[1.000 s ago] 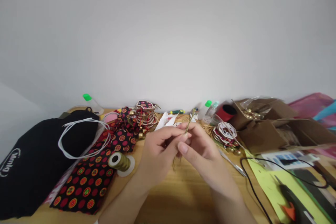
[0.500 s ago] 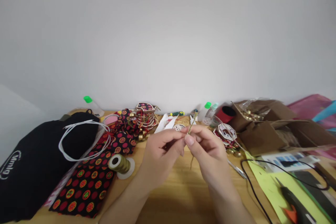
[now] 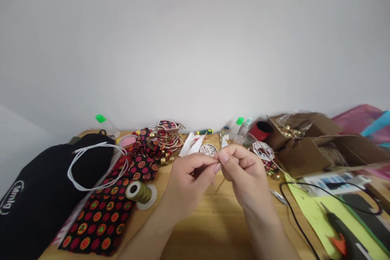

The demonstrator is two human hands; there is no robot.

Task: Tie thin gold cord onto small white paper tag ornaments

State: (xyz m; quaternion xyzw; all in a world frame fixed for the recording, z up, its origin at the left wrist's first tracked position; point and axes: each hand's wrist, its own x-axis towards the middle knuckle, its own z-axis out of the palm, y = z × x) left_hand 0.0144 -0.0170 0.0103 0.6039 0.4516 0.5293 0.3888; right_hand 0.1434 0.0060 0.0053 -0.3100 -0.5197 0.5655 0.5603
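Observation:
Both of my hands meet above the middle of the wooden table, fingertips pressed together. My left hand (image 3: 190, 178) is closed in a pinch, thumb against the index finger. My right hand (image 3: 246, 174) pinches right beside it, its thumb on top. A thin olive-gold cord (image 3: 219, 185) runs between the fingertips, and a loose end hangs below them. Most of the cord is covered by the fingers. Behind the hands lies a round tag with dark print (image 3: 208, 149). To the left stands a spool of olive cord (image 3: 140, 192) on a white base.
Patterned black fabric (image 3: 97, 227), a coil of white cord (image 3: 76, 174) and a black cloth item (image 3: 39, 195) lie left. Charms with bells (image 3: 166, 142) sit behind. On the right are cardboard boxes (image 3: 295, 158), a pen (image 3: 278, 197), a black cable (image 3: 292, 211) and a glue gun (image 3: 341, 227).
The fingertips have drawn closer together. The cord piece that stuck up above them has turned down or gone behind the fingers. My right hand has rolled slightly inward.

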